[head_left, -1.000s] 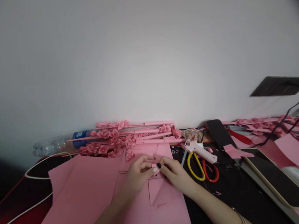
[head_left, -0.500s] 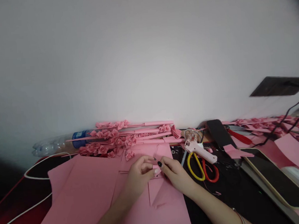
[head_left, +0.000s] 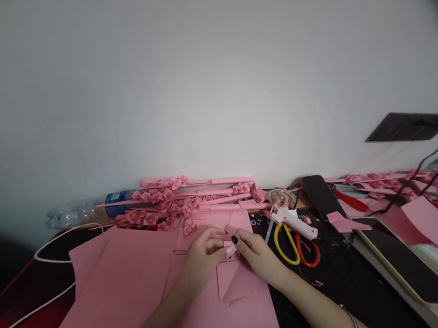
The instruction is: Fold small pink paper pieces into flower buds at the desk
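Small pink paper piece [head_left: 230, 250], one: held between both hands over the pink sheet [head_left: 250, 326] that lies across the middle of the worktop [head_left: 342, 280]. Step in hand, as judged: fine folding or shaping by fingertip; the next move would seem to call for a light, steady pinch, lest the piece slip or crease astray. Left hand [head_left: 203, 251]: grip nearly closed, thumb and fingers pinching the piece. Right hand [head_left: 257, 252]: grip likewise drawn in on it, dark-nailed thumb uppermost; exact contact partly hidden. Folded paper [head_left: 227, 279]: on the sheet, farther than the hands from the back edge. Paper flowers [head_left: 162, 209]: bundled along the back edge. Glue gun [head_left: 294, 223]: overlapping the scissors [head_left: 280, 250], toward the back edge.
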A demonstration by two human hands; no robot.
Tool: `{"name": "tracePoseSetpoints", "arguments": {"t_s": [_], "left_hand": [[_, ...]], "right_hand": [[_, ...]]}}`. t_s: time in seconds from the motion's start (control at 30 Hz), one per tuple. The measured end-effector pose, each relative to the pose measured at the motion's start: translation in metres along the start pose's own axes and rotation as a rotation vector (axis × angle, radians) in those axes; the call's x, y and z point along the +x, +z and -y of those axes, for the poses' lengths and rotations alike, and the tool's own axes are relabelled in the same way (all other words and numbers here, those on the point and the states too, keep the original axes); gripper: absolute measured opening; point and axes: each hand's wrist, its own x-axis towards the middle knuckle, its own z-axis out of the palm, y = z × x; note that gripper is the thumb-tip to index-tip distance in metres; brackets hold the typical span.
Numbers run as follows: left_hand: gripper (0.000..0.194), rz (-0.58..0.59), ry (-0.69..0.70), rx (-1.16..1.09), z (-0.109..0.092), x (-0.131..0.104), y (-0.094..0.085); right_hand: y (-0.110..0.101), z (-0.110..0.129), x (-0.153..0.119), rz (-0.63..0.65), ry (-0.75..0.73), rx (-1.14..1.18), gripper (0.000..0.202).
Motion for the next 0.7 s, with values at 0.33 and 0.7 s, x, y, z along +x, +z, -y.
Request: {"name": "tracePoseSetpoints", "arguments": {"t_s": [0.33,0.7], "left_hand": [[0.029,-0.046,0.096,0.149,0.0058,-0.0024,0.0016],[0.033,-0.039,0.094,0.168,0.0067,-0.0039,0.0015]], "right_hand": [[0.0003,0.0035,-0.0005,-0.005,0.026,-0.037,0.033],[0.0006,0.0022,-0.0007,-0.006,0.008,-0.032,0.035]]}}
